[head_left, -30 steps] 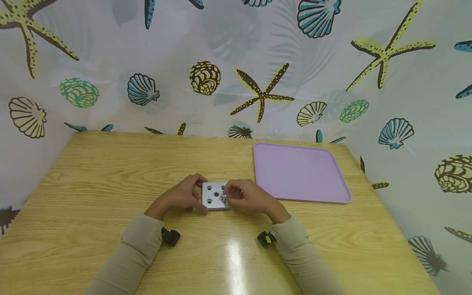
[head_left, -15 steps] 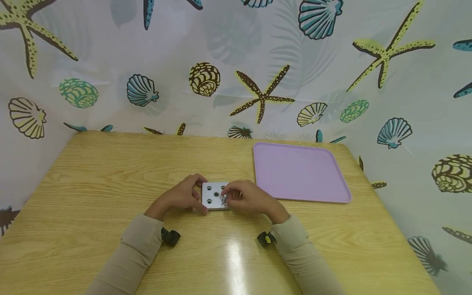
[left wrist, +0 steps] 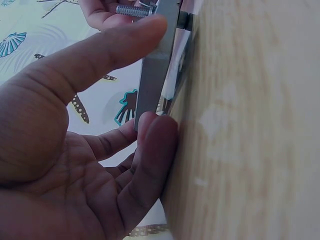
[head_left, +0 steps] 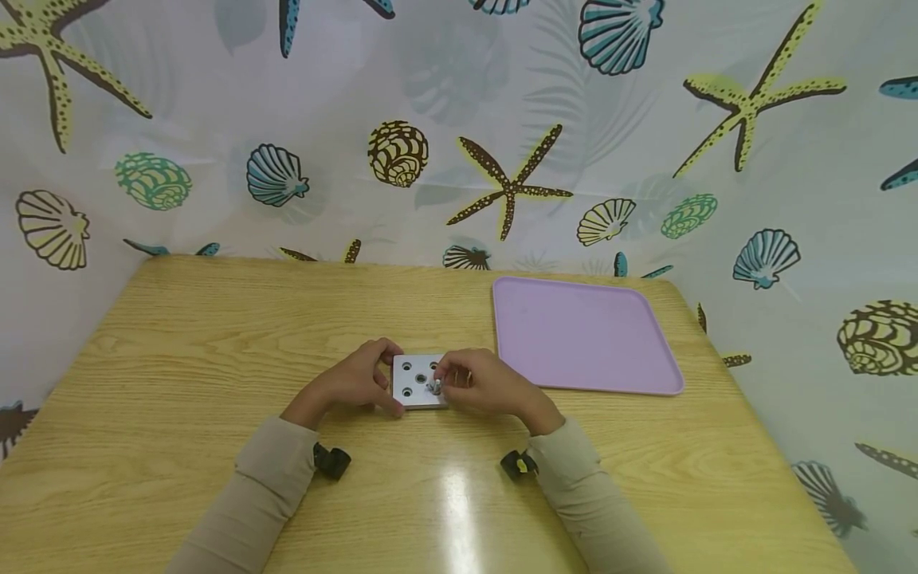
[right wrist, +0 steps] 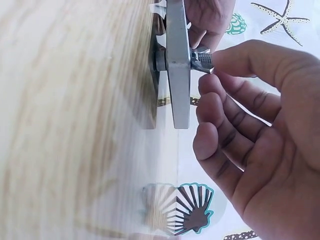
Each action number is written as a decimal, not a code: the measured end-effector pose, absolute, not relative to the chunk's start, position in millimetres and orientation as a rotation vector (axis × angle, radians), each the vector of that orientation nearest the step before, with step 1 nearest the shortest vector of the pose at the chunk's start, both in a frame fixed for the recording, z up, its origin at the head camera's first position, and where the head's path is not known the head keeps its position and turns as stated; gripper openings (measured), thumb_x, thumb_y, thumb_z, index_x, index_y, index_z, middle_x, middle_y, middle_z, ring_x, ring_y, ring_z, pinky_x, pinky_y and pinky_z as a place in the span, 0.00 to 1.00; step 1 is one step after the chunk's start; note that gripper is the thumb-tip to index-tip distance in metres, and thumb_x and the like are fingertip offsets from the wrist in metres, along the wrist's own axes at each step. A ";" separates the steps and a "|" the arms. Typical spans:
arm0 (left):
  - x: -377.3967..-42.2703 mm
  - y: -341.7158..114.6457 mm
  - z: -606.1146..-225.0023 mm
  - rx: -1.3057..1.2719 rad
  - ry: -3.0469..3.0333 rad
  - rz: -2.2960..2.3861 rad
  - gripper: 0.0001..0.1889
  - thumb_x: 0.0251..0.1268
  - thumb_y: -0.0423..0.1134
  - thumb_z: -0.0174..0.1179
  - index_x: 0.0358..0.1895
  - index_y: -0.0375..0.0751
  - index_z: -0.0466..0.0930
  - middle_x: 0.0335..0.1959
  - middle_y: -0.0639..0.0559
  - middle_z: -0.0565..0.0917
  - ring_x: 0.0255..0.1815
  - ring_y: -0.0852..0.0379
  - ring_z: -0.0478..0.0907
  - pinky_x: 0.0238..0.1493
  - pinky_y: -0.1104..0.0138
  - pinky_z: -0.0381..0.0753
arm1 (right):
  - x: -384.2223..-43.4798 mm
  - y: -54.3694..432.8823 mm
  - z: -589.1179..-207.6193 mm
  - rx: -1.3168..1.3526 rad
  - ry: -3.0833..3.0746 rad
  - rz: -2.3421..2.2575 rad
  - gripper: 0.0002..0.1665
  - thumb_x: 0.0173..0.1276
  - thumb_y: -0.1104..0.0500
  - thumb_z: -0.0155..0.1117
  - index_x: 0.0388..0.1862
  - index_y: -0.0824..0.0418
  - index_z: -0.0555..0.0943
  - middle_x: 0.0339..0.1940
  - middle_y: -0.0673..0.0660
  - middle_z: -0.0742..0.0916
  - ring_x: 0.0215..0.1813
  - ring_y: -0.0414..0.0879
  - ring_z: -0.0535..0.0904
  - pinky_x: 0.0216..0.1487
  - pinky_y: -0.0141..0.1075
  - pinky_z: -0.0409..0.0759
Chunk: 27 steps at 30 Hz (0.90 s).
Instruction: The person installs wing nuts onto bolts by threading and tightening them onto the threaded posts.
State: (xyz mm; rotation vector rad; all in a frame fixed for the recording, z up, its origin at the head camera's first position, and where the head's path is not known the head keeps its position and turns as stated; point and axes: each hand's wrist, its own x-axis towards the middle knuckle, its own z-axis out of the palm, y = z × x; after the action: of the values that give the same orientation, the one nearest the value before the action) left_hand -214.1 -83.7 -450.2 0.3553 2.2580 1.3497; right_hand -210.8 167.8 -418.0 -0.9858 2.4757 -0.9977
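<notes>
My left hand (head_left: pixel 351 376) grips the left side of a flat silver metal plate (head_left: pixel 420 396) with several holes, thumb near its front edge and fingers at the back. In the left wrist view, the left thumb lies across the plate (left wrist: pixel 151 85). My right hand (head_left: pixel 484 385) pinches a wing nut (right wrist: pixel 201 61) between thumb and fingers. The wing nut sits on a bolt (left wrist: pixel 131 10) that passes through the plate near its right side, and the bolt's threaded end points up. Underneath, the bolt head (right wrist: pixel 160 59) holds the plate a little above the table.
A pink tray (head_left: pixel 584 335) lies on the wooden table (head_left: pixel 237 335) to the right, just behind my right hand. Behind the table hangs a white curtain (head_left: pixel 330 88) printed with shells and starfish.
The wing nut's wings have turned on the bolt as my right fingertips shift around it. My left hand and the plate stay in place.
</notes>
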 end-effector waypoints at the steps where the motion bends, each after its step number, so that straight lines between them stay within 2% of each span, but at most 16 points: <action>1: -214.1 -83.9 -450.3 0.363 2.256 1.350 0.44 0.44 0.34 0.80 0.66 0.37 0.65 0.58 0.40 0.67 0.41 0.53 0.72 0.28 0.66 0.79 | -210.9 168.0 -418.1 -0.987 2.470 -0.999 0.08 0.65 0.65 0.63 0.44 0.62 0.82 0.32 0.54 0.85 0.33 0.36 0.76 0.37 0.28 0.78; 12: -215.1 -84.3 -450.9 0.383 2.258 1.354 0.44 0.44 0.34 0.80 0.66 0.36 0.64 0.58 0.39 0.67 0.40 0.53 0.72 0.28 0.65 0.78 | -211.5 166.4 -420.1 -1.028 2.427 -1.004 0.15 0.64 0.67 0.62 0.50 0.64 0.82 0.30 0.54 0.85 0.31 0.35 0.74 0.34 0.26 0.77; 18: -214.3 -83.5 -450.8 0.381 2.255 1.349 0.44 0.44 0.34 0.80 0.66 0.36 0.64 0.59 0.39 0.67 0.40 0.53 0.72 0.28 0.65 0.78 | -210.9 166.6 -421.9 -1.043 2.427 -0.977 0.14 0.66 0.64 0.63 0.50 0.63 0.83 0.30 0.53 0.84 0.30 0.33 0.74 0.33 0.26 0.77; 27: -204.5 -79.0 -449.7 0.337 2.260 1.359 0.43 0.43 0.33 0.80 0.65 0.38 0.65 0.58 0.41 0.68 0.40 0.53 0.72 0.28 0.65 0.78 | -204.3 172.5 -419.1 -1.056 2.500 -0.957 0.11 0.65 0.63 0.64 0.47 0.62 0.83 0.37 0.55 0.83 0.39 0.42 0.77 0.40 0.29 0.80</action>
State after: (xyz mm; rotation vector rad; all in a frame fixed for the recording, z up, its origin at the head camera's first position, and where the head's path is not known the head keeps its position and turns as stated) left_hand -204.5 -79.0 -449.7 0.3372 2.2603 1.3588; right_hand -204.3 172.5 -419.1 -1.0565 2.4996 -0.9570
